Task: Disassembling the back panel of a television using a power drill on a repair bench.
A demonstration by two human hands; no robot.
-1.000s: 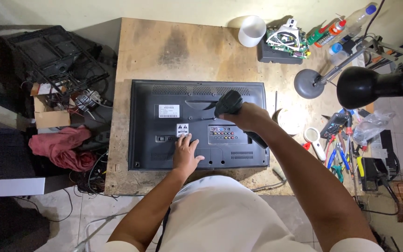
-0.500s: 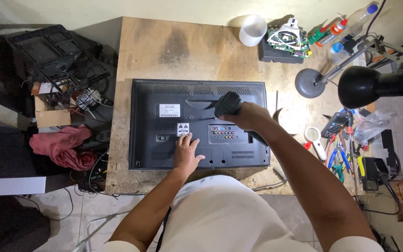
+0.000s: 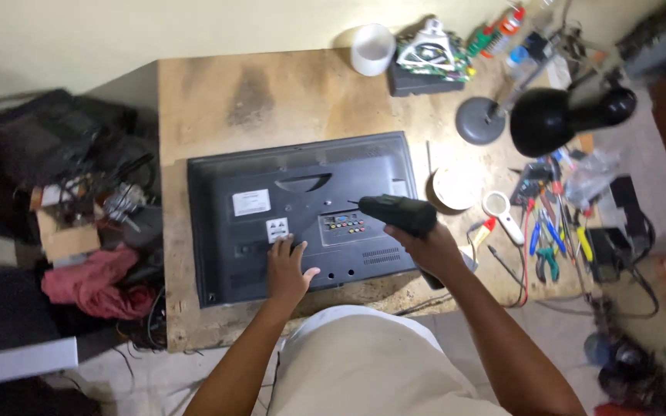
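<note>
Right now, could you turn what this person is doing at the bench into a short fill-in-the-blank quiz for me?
1. The left hand lies flat on the back of the black ____, which rests face down on the wooden table.
2. The right hand grips a black power ____.
3. The black desk lamp stands toward the person's ____ side.
4. The cup at the table's far edge is ____.

Missing words: television; screwdriver; right; white

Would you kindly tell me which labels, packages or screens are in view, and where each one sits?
White rectangular sticker: on the black television back panel, upper left.
Smaller white square sticker: just above the left hand.
Brown cardboard box: on the floor, left of the wooden table.
</note>
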